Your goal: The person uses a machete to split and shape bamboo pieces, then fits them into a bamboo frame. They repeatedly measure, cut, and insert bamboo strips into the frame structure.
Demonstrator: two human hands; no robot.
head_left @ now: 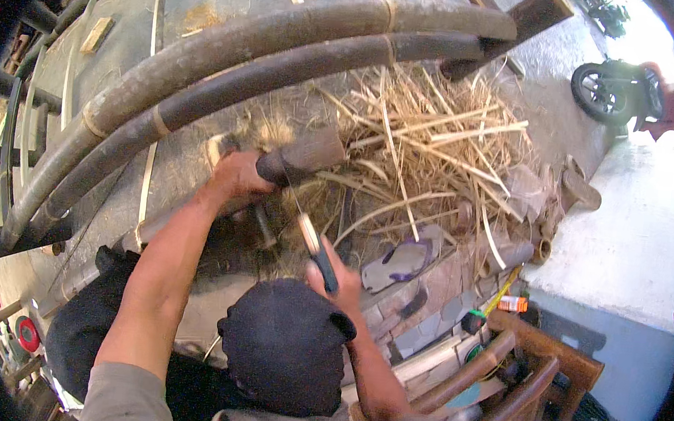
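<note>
In the middle, my left hand [237,176] grips a thick brown bamboo piece [314,154], its fingers wrapped near the darker end. My right hand [340,279] is closed around the black and tan handle of a hand saw [309,236]. Its thin blade, seen nearly edge-on, runs up from the handle to the bamboo just right of my left hand. The blade's teeth are too blurred to make out. A dark rounded cap [285,346] between my forearms covers part of the ground below.
Curved bamboo rails [288,34] arch across the far side. A heap of pale bamboo strips [431,139] lies right of the work, near a grey sandal [403,266]. A tape measure [473,320] and wooden chair [513,394] are lower right; a motorcycle [624,95] stands far right.
</note>
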